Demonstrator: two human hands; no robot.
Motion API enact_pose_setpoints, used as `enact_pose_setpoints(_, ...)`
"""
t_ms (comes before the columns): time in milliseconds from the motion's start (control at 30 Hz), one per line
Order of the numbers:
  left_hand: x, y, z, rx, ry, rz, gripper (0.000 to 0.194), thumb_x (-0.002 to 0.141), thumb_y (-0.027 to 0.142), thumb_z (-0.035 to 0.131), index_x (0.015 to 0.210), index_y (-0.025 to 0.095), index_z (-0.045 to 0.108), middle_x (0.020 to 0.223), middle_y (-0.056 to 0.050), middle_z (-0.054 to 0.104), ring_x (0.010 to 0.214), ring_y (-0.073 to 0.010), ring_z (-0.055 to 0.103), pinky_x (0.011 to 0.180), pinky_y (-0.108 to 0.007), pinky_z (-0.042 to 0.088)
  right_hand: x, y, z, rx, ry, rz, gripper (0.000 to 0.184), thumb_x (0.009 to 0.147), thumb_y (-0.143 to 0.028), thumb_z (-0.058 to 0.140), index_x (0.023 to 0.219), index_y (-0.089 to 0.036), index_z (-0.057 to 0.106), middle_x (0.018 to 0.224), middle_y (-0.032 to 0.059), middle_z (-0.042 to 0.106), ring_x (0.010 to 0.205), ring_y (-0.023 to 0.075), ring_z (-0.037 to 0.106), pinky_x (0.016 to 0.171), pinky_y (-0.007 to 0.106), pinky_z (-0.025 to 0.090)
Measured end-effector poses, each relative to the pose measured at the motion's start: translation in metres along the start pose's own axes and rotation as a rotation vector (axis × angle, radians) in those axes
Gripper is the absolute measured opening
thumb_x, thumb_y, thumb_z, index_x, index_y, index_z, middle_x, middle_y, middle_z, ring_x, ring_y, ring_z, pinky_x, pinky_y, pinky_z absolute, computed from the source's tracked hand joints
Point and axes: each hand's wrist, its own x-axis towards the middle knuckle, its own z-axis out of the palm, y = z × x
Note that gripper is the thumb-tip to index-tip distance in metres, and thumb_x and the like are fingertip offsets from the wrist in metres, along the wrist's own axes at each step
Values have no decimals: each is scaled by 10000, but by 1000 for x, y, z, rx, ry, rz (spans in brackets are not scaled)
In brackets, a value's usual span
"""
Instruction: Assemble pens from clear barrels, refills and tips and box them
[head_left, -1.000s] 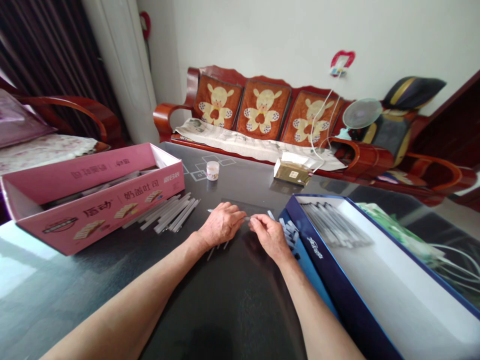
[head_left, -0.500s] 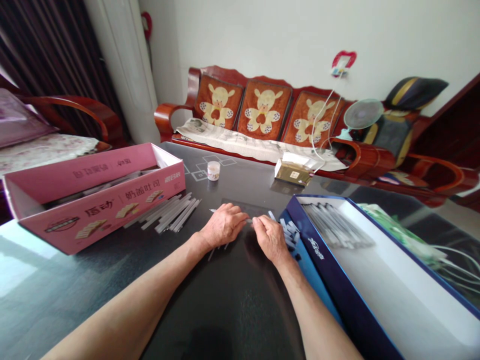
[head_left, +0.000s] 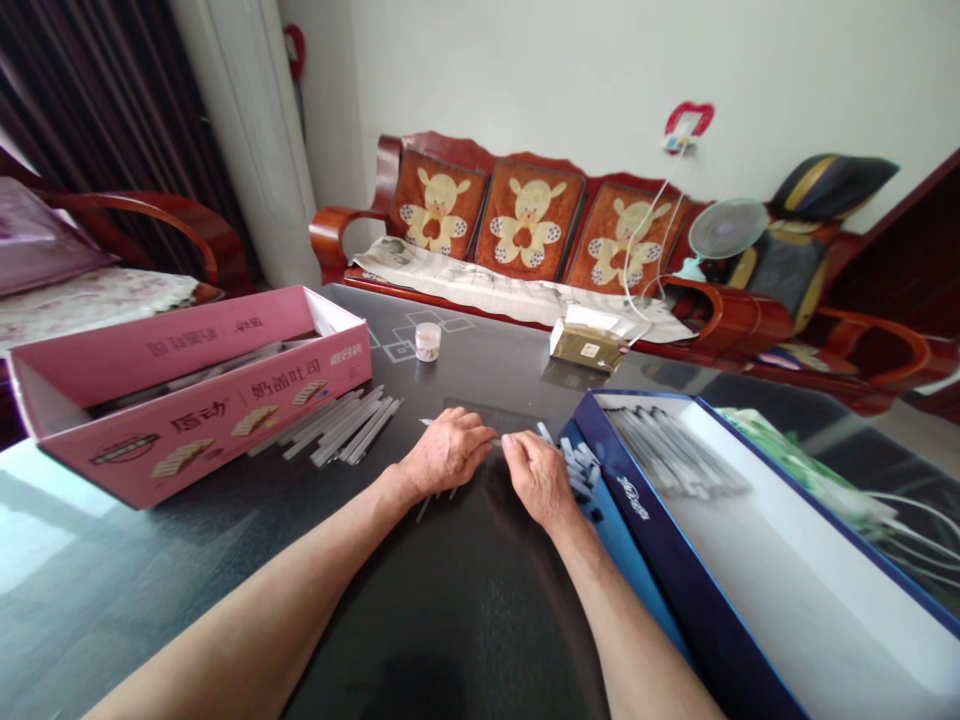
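My left hand lies on the dark glass tabletop over a thin white stick, whose ends show on both sides of the hand. My right hand sits just to the right, its fingertips at the stick's end. Short white pieces lie heaped beside my right hand, against a blue box. A bundle of white sticks lies to the left of my hands, next to a pink carton. A few short pieces poke out below my left palm.
More sticks lie inside both the pink carton and the blue box. A small lidded jar and a gold-and-white packet stand farther along the table. Behind it is a wooden sofa with cushions and a small fan.
My right hand has lowered slightly, its fingers flatter toward the stick's end. My left hand stays over the stick. The view has shifted very slightly.
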Motion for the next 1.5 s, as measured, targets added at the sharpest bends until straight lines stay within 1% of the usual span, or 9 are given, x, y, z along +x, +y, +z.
enact_pose_setpoints(167, 1, 3, -1, 8, 149, -22, 286, 917, 282, 449, 1107, 166, 629, 972, -93, 635, 888, -206, 550, 834, -358, 430, 1, 2, 2, 19, 58, 53, 296, 907, -363, 455, 755, -188, 640, 737, 41, 661, 708, 164, 602, 677, 259, 425)
enact_pose_setpoints(300, 3, 6, -5, -71, 405, -387, 289, 902, 364, 476, 872, 157, 676, 860, -79, 647, 809, -183, 575, 754, -304, 450, 3, 0, 5, 154, 174, 318, 397, 886, -492, 452, 748, -183, 659, 700, 59, 691, 644, 184, 622, 639, 285, 459)
enact_pose_setpoints(400, 6, 4, -4, -398, 381, -725, 452, 885, 483, 466, 615, 155, 622, 581, -24, 573, 558, -127, 540, 579, -249, 427, 3, -6, 9, 375, 157, 443, 419, 859, -537, 479, 768, -173, 666, 721, 65, 711, 610, 174, 633, 620, 284, 484)
enact_pose_setpoints(500, 9, 2, -3, -869, 376, -896, 474, 816, 566, 525, 616, 144, 609, 538, -9, 570, 485, -111, 536, 481, -219, 411, 0, -16, 13, 523, -6, 430, 416, 860, -529, 491, 765, -164, 667, 710, 57, 708, 576, 150, 620, 598, 264, 479)
enact_pose_setpoints(667, 16, 3, -7, -1475, 434, -906, 299, 690, 342, 704, 892, 141, 612, 702, -22, 650, 534, -104, 578, 470, -199, 452, -5, -34, 17, 583, -262, 314, 398, 891, -468, 474, 767, -152, 682, 707, 46, 701, 604, 132, 612, 619, 238, 462)
enact_pose_setpoints(800, 18, 2, -13, -1686, 455, -898, 297, 675, 144, 605, 971, 137, 575, 723, -11, 624, 514, -81, 541, 441, -190, 439, -5, -38, 14, 535, -309, 261, 372, 893, -423, 463, 787, -149, 691, 709, 43, 699, 601, 131, 608, 604, 233, 456)
enact_pose_setpoints(967, 14, -7, -10, -1293, 411, -875, 339, 776, 215, 498, 1092, 137, 590, 681, 11, 593, 442, -65, 461, 379, -178, 341, 5, -14, -7, 303, -118, 258, 272, 838, -381, 512, 810, -186, 699, 674, 11, 683, 589, 137, 608, 574, 230, 448)
enact_pose_setpoints(1200, -2, -1, -1, -245, 171, -324, 310, 930, 328, 426, 1137, 198, 616, 968, -62, 686, 864, -162, 651, 777, -246, 499, 8, 20, -56, -201, -38, 288, 148, 722, -258, 557, 656, -206, 679, 568, -7, 664, 517, 141, 585, 521, 232, 382)
enact_pose_setpoints(1500, -5, 1, 3, -54, 81, -234, 315, 960, 333, 385, 1172, 209, 583, 969, -51, 685, 841, -154, 665, 718, -225, 507, -30, 15, -51, -491, -132, 373, 148, 730, -279, 651, 590, -231, 647, 531, 25, 635, 492, 173, 560, 499, 272, 332)
